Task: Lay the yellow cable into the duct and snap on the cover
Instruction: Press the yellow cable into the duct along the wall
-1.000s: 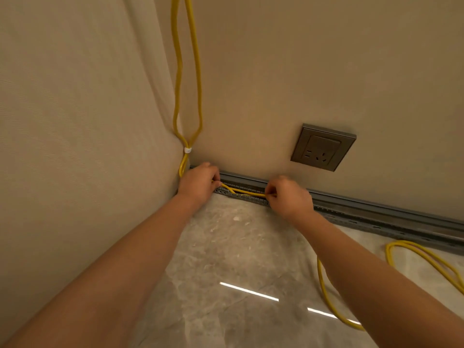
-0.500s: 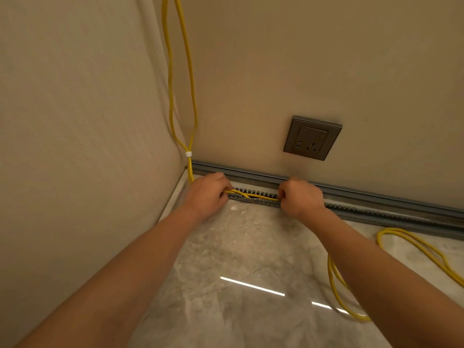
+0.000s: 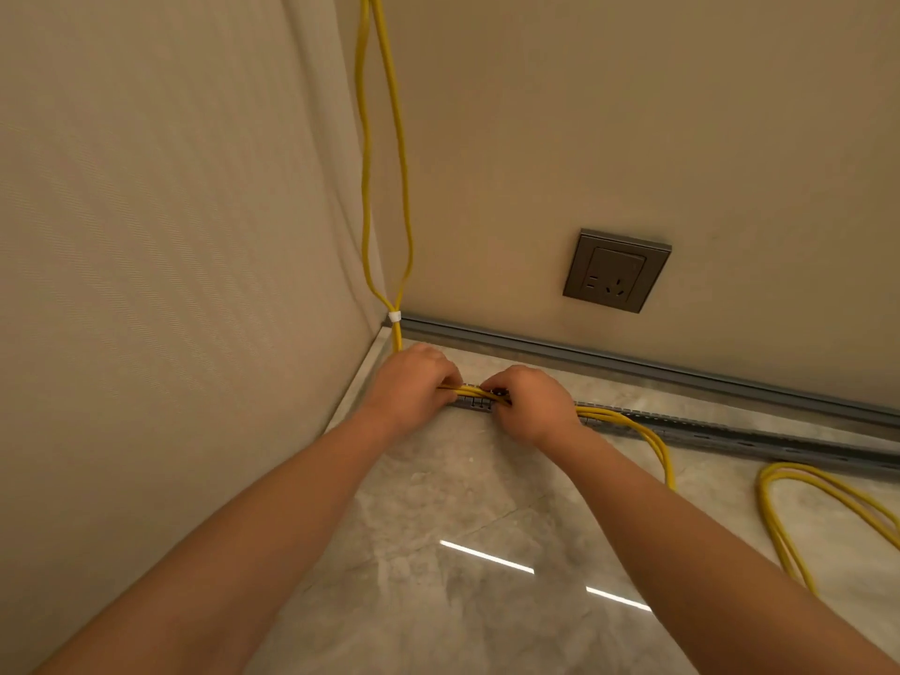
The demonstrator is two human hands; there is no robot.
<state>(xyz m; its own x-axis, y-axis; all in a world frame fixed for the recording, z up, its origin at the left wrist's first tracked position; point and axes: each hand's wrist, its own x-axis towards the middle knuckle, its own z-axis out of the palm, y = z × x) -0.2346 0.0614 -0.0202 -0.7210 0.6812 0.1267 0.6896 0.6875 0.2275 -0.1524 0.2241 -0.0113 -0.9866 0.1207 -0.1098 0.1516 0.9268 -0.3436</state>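
Both hands, left hand and right hand, pinch the yellow cable over the grey duct on the shiny stone floor near the wall corner.

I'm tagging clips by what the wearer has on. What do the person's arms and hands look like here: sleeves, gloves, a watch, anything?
Both forearms are bare all the way to the bottom edge of the picture; no sleeve shows. The left hand and right hand wear no gloves. No watch, bracelet or ring shows on the visible parts, though the fingertips are curled under and partly hidden.
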